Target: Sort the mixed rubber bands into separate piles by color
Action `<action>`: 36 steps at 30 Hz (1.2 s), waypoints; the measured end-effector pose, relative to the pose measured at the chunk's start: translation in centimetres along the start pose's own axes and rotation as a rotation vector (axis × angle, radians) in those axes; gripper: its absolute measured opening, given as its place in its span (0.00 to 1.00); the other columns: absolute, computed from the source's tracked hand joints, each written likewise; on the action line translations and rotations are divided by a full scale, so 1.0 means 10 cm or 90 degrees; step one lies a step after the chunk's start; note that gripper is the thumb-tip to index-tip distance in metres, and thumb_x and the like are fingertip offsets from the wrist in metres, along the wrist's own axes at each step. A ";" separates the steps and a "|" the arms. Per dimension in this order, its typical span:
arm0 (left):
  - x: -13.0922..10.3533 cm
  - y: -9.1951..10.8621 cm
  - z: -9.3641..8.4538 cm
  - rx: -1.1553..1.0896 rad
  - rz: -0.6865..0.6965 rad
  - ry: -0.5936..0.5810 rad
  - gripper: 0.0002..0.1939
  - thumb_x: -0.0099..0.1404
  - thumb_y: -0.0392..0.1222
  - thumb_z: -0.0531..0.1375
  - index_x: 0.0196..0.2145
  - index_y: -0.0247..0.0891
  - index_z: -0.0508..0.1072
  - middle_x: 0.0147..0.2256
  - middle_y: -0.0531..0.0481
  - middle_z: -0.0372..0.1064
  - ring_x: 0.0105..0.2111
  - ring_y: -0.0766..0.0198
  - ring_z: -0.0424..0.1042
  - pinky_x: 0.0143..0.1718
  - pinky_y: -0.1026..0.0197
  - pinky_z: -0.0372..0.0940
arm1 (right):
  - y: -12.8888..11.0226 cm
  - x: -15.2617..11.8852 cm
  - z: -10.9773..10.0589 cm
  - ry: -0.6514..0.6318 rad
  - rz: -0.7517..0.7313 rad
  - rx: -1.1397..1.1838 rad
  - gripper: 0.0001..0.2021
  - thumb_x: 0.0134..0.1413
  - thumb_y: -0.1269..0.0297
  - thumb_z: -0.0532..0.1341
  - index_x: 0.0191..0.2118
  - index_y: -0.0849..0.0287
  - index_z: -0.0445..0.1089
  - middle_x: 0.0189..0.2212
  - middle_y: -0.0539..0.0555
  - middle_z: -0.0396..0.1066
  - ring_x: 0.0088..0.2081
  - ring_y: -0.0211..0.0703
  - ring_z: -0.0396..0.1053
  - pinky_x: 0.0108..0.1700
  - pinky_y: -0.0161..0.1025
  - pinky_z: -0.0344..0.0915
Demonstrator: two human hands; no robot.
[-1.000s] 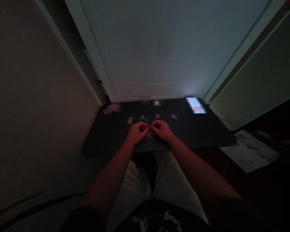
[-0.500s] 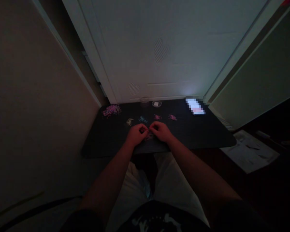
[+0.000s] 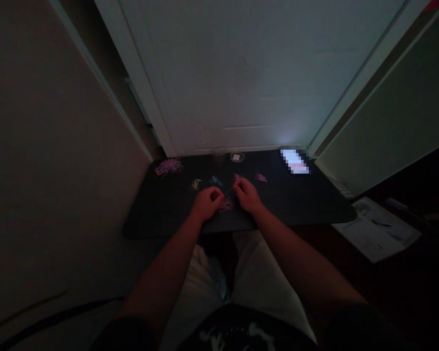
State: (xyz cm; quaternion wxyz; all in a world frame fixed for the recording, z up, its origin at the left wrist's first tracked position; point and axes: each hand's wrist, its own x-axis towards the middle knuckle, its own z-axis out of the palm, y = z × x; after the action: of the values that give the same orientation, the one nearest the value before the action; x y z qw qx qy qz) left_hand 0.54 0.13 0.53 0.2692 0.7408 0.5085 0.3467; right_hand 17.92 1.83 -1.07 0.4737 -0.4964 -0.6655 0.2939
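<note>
A thin, pale rubber band (image 3: 229, 190) is stretched between my two hands, pinched at its ends. My left hand (image 3: 208, 202) closes thumb against fingers on its left end. On the right, my right hand (image 3: 247, 195) pinches the other end, slightly higher. Just below and between them lies a pile of pinkish bands (image 3: 226, 204). Beyond the hands are small piles: yellowish bands (image 3: 196, 184), blue bands (image 3: 215, 181), pink bands (image 3: 237, 176) partly behind my right hand, and more pink bands (image 3: 261, 177). The room is dim, so single bands are hard to make out.
A larger mixed heap of bands (image 3: 169, 167) sits at the black table's (image 3: 300, 204) back left. Along the back edge stand a clear container (image 3: 218, 154) and a round clear lid (image 3: 237, 157) with a white label. A lit phone (image 3: 294, 161) lies back right, by the white door (image 3: 205, 73).
My right hand has moved right and slightly away from me, apart from the left. The band now shows stretched across the gap. My left hand has barely shifted.
</note>
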 end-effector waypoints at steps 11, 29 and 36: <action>0.00 0.01 0.00 -0.012 -0.012 0.006 0.08 0.57 0.43 0.57 0.29 0.36 0.71 0.27 0.52 0.70 0.27 0.67 0.67 0.30 0.64 0.63 | -0.04 -0.01 0.01 0.000 -0.008 -0.027 0.05 0.52 0.64 0.52 0.28 0.58 0.61 0.24 0.49 0.62 0.26 0.37 0.59 0.29 0.35 0.56; 0.00 0.01 0.02 0.003 -0.011 0.015 0.06 0.57 0.42 0.57 0.29 0.37 0.71 0.26 0.53 0.70 0.25 0.68 0.66 0.29 0.64 0.62 | -0.06 -0.04 0.03 -0.120 -0.030 -0.065 0.05 0.50 0.65 0.55 0.29 0.59 0.66 0.24 0.49 0.65 0.26 0.36 0.61 0.29 0.34 0.57; 0.00 -0.04 0.03 0.091 -0.013 0.051 0.05 0.57 0.40 0.56 0.28 0.38 0.70 0.27 0.51 0.70 0.27 0.65 0.67 0.31 0.62 0.62 | -0.04 -0.02 0.00 -0.033 -0.008 -0.027 0.05 0.52 0.63 0.53 0.28 0.57 0.61 0.22 0.48 0.61 0.25 0.37 0.58 0.28 0.35 0.55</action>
State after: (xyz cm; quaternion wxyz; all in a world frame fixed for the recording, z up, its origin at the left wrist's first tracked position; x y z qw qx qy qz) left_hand 0.58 0.19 0.05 0.1982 0.7385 0.5498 0.3362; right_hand 17.76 1.50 -0.80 0.4476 -0.4946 -0.6866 0.2891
